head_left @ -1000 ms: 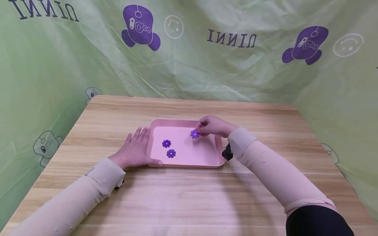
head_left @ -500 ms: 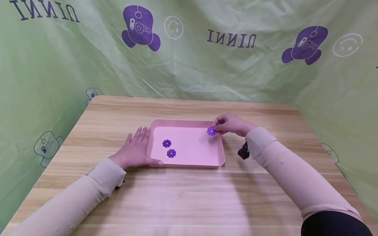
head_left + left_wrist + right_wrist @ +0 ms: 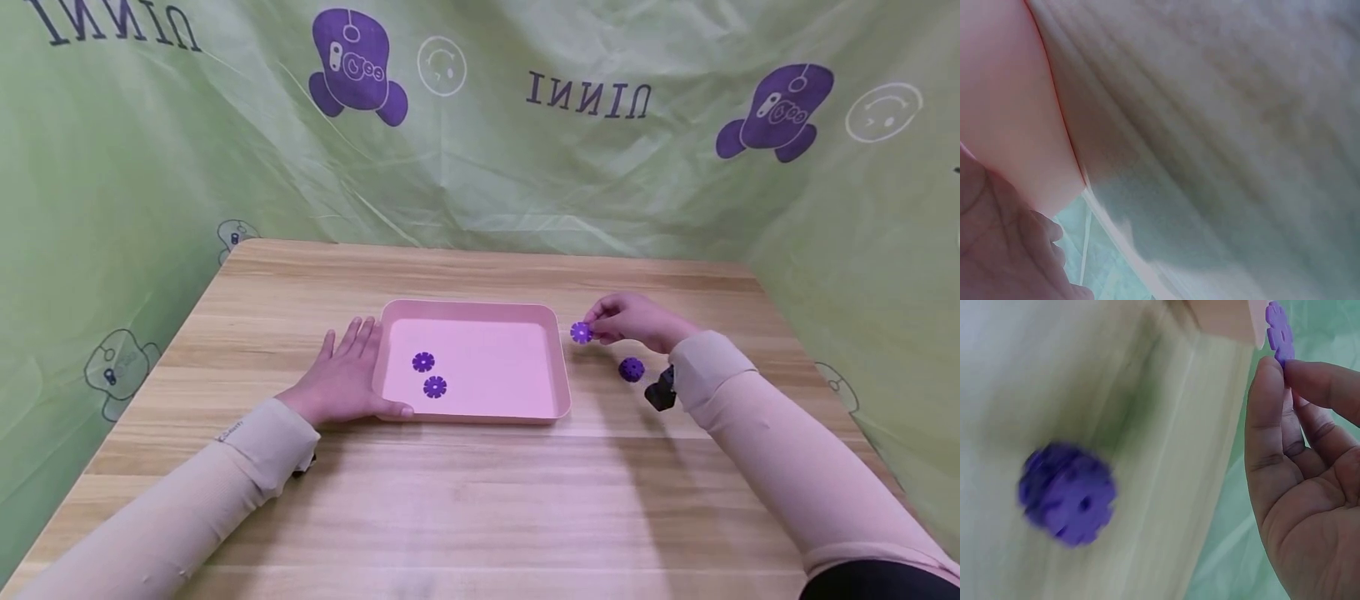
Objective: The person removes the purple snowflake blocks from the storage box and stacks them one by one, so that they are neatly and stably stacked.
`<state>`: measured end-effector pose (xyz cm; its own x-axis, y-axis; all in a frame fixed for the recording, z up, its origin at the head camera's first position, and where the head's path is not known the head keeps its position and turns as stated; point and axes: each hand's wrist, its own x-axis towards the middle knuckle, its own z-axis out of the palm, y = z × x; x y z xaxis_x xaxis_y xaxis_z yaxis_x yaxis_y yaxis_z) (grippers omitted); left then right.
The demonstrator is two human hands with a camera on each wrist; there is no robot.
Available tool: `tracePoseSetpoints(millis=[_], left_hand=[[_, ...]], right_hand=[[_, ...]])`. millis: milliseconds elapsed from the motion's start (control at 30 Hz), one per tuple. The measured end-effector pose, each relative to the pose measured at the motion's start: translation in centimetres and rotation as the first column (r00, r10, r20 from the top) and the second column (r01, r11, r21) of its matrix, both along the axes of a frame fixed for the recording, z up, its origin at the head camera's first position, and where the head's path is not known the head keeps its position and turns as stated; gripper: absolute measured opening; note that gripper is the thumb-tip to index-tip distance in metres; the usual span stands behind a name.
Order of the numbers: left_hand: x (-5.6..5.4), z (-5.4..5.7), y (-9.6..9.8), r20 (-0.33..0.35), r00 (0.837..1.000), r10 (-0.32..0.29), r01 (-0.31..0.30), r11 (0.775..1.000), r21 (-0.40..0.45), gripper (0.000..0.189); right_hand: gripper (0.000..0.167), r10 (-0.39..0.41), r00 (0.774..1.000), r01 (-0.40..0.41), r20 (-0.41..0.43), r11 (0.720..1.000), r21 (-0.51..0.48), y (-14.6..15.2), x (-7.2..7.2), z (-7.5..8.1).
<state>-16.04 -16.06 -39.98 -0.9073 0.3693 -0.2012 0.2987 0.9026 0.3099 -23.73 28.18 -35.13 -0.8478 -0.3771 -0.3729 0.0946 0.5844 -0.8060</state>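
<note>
Between thumb and fingertip my right hand pinches a purple notched disc, held in the air just beyond the tray's right wall. The right wrist view shows that disc edge-on, gripped by its rim. A purple cluster of interlocked discs rests on the table below this hand; in the right wrist view the cluster looks blurred. Two flat purple discs, an upper one and a lower one, lie inside the pink tray. Fingers spread, my left hand rests against the tray's left end.
Wood-grain tabletop surrounds the tray. A green printed curtain hangs behind the table and on both sides. A black wrist device hangs under the right sleeve, close to the disc cluster.
My right hand has carried the pinched disc rightward, from over the tray to past its right wall. The disc cluster has come into sight under the arm. The left hand stays put.
</note>
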Motion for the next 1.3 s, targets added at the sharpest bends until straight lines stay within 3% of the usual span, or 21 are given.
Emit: tracePoseSetpoints(millis=[400, 867, 1300], left_hand=[[0.0, 0.0, 0.0, 0.003, 1.000, 0.002, -0.002, 1.000, 0.008, 0.150], [0.1, 0.1, 0.1, 0.003, 1.000, 0.006, -0.006, 1.000, 0.021, 0.149], [0.0, 0.2, 0.1, 0.015, 1.000, 0.005, -0.005, 1.000, 0.023, 0.149]], right_hand=[[0.022, -0.032, 0.999, 0.032, 0.020, 0.999, -0.021, 4.0, 0.8, -0.4], [0.023, -0.050, 0.998, 0.048, 0.049, 0.998, 0.045, 7.3, 1.8, -0.9], [0.023, -0.047, 0.995, 0.043, 0.087, 0.998, 0.045, 8.2, 2.5, -2.0]])
